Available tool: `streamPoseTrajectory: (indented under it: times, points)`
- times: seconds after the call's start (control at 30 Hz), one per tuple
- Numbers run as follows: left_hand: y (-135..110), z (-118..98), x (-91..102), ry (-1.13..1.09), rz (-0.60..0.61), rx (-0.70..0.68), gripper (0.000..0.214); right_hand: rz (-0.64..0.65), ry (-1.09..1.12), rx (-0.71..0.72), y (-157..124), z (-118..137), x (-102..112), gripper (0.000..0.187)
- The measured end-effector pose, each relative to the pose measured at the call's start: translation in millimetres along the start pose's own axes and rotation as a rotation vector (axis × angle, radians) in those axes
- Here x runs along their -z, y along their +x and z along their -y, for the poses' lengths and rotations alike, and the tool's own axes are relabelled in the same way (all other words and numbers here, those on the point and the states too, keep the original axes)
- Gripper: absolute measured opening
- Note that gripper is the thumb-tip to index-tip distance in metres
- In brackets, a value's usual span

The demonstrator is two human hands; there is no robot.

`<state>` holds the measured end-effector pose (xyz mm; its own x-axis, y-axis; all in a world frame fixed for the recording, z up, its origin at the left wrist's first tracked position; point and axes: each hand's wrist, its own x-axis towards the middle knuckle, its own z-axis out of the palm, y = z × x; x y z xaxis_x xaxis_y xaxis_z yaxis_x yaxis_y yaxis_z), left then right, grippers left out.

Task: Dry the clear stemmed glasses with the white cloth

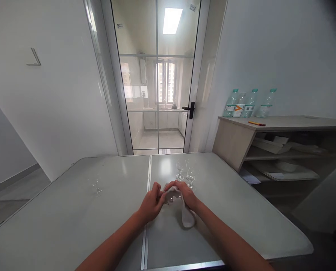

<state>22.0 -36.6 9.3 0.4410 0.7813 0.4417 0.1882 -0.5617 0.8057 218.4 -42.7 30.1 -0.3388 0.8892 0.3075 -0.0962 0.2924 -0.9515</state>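
Over the middle of the table, my left hand (151, 203) is closed, its fingers pinching a small clear glass (171, 200) that is mostly hidden. My right hand (185, 194) curls over the same glass from the other side, gripping a white cloth (188, 219). Part of the cloth wraps the glass, and its loose end hangs below my right palm. Just beyond my right hand, a clear stemmed glass (179, 175) and another stemmed glass (191, 180) stand upright. Far to the left, a further small clear glass (97, 190) stands on the table.
The grey table (100, 229) has a metal seam down its middle. A glass door (158, 94) with a black handle (190, 110) is behind it. At right, a wooden shelf unit (235, 139) bears several plastic bottles (265, 107) and an orange pen-like object (256, 123).
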Motion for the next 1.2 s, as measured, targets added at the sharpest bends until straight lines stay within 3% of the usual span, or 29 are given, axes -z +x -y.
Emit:
streamPoseTrajectory:
  times: [0.1,0.17,0.27,0.33,0.5,0.73,0.87,0.93,1.0,1.1,1.2]
  points:
    - [5,-4,-1.4,-0.239,-0.144,0.104,0.031,-0.030,0.332,-0.151,2,-1,-7,0.063]
    - [10,-5,-0.1,-0.375,-0.258,0.194,0.033,-0.023,0.420,-0.196,2,-2,-13,0.064]
    - [16,0,2.8,-0.452,-0.438,0.321,0.039,0.029,0.379,-0.187,-1,-8,-21,0.055]
    - [19,7,2.7,-0.445,-0.496,0.354,0.042,0.052,0.270,-0.143,-3,-17,-25,0.059]
    - [19,11,-5.9,-0.503,-0.388,0.378,0.046,-0.032,0.040,-0.014,2,-38,-28,0.072]
    - [13,-4,-15.0,-0.337,-0.257,0.225,0.040,-0.208,0.023,0.062,6,-34,-31,0.049]
    - [12,-2,-13.2,-0.111,-0.238,0.124,0.039,-0.278,0.157,0.026,6,-34,-29,0.047]
    - [12,-2,-9.7,-0.108,-0.284,0.122,0.035,-0.214,0.237,-0.043,4,-32,-28,0.046]
    - [12,-3,-5.8,-0.264,-0.295,0.154,0.038,-0.090,0.324,-0.132,1,-29,-29,0.044]
    - [13,-5,-2.2,-0.579,-0.208,0.218,0.051,0.083,0.445,-0.273,-3,-26,-29,0.043]
    - [13,-5,-2.2,-0.676,-0.170,0.236,0.052,0.154,0.423,-0.328,-3,-25,-27,0.056]
